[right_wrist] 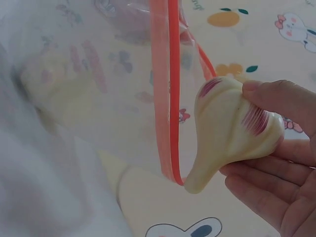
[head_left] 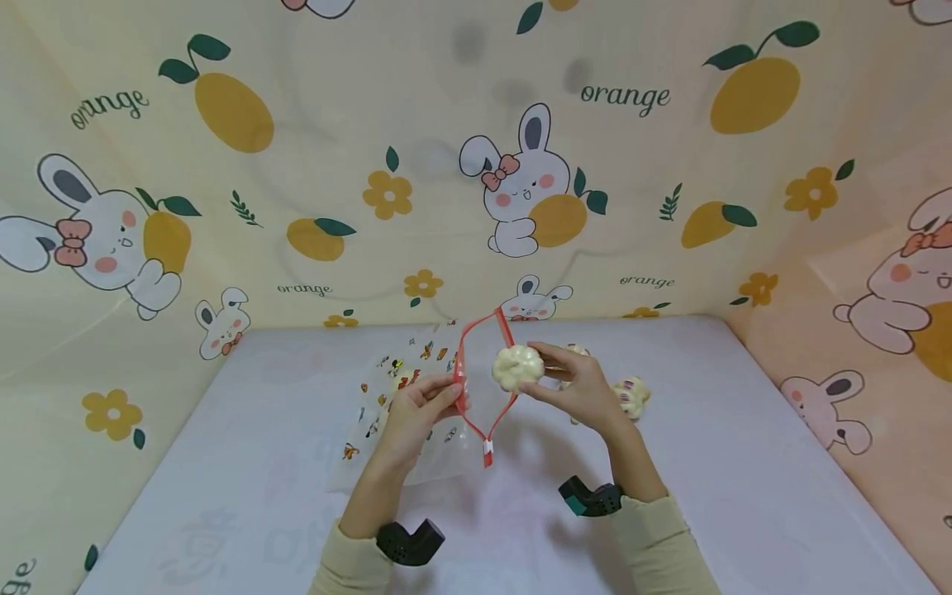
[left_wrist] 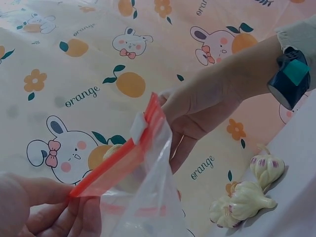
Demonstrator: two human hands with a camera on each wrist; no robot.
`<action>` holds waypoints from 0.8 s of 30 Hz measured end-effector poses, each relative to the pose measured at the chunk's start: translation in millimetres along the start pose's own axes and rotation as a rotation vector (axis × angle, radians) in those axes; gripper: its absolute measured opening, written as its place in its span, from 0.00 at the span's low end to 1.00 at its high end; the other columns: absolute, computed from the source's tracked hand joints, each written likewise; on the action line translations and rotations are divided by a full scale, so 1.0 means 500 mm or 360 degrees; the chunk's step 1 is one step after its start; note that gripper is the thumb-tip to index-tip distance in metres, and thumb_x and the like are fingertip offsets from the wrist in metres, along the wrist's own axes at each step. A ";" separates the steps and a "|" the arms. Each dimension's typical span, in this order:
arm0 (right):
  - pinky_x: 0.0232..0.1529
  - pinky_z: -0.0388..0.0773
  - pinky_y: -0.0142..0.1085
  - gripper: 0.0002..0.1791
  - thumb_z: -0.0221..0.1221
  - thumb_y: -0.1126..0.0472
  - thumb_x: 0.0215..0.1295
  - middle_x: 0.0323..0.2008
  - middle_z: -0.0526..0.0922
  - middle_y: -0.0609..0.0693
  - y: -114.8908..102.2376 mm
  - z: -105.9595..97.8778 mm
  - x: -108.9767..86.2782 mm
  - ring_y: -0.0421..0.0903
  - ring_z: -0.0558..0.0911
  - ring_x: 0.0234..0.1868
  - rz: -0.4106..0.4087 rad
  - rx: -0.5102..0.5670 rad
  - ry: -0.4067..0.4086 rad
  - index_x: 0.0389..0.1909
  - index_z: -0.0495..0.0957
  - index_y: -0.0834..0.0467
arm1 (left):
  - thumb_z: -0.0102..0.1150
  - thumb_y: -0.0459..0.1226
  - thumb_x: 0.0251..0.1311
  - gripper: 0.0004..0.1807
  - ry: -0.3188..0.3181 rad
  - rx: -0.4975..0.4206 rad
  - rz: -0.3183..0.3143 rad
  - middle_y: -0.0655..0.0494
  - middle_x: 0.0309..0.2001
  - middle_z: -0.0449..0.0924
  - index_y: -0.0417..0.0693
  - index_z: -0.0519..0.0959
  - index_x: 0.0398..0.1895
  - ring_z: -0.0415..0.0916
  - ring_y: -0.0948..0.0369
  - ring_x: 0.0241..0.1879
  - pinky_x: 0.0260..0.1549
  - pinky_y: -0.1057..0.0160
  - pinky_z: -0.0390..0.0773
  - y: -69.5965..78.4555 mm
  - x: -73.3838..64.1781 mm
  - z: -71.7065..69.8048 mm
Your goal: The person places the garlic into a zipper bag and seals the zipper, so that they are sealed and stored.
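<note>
My left hand (head_left: 418, 413) pinches the red zip edge of a clear printed zip bag (head_left: 375, 413), whose mouth stands spread open toward the right. The white slider (left_wrist: 139, 128) sits at one end of the red strip. My right hand (head_left: 583, 392) holds a garlic bulb (head_left: 517, 368) between thumb and fingers, right at the bag's mouth. In the right wrist view this garlic bulb (right_wrist: 237, 123) is cream with purple streaks, its stem end close against the red strip. A pale, blurred shape (right_wrist: 59, 86) shows through the bag's film.
More garlic bulbs (left_wrist: 247, 200) lie on the white table (head_left: 245, 463), to the right of the bag and partly behind my right hand in the head view. A cloth wall (head_left: 416, 107) printed with rabbits and oranges surrounds the table at the back and sides.
</note>
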State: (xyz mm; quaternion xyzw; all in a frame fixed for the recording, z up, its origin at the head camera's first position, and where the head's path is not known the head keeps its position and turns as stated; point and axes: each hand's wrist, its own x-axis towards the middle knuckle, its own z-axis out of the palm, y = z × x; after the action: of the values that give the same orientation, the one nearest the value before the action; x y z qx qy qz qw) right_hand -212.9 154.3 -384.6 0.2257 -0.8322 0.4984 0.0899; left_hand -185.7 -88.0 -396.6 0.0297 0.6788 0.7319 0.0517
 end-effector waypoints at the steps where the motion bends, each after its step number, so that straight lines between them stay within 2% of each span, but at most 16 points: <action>1: 0.52 0.83 0.44 0.32 0.70 0.66 0.52 0.53 0.81 0.65 0.000 0.001 0.000 0.58 0.83 0.50 -0.0005 0.0004 0.0001 0.60 0.73 0.67 | 0.55 0.32 0.65 0.14 0.0000 0.0000 -0.0001 0.65 0.30 0.83 0.34 0.78 0.52 0.82 0.67 0.32 0.42 0.70 0.85 0.000 0.000 0.000; 11: 0.52 0.83 0.42 0.32 0.69 0.66 0.53 0.54 0.81 0.65 -0.001 0.008 0.003 0.58 0.83 0.50 -0.0018 0.0032 -0.0038 0.60 0.72 0.67 | 0.54 0.31 0.66 0.15 -0.0003 -0.0016 -0.0023 0.65 0.28 0.83 0.32 0.77 0.52 0.82 0.68 0.32 0.42 0.70 0.85 -0.001 0.000 0.001; 24: 0.52 0.83 0.41 0.32 0.70 0.65 0.53 0.53 0.82 0.64 -0.004 0.015 0.004 0.58 0.84 0.50 -0.0023 0.0050 -0.0018 0.60 0.73 0.66 | 0.55 0.31 0.65 0.15 -0.0008 -0.0025 -0.0035 0.65 0.28 0.83 0.32 0.77 0.53 0.81 0.68 0.32 0.41 0.70 0.85 -0.001 0.003 0.003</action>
State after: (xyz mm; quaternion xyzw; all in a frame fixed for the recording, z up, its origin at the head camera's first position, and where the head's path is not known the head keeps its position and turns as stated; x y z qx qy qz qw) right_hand -213.2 146.6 -386.0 0.2360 -0.8231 0.5095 0.0852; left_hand -186.8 -86.3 -397.1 0.0238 0.6731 0.7366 0.0618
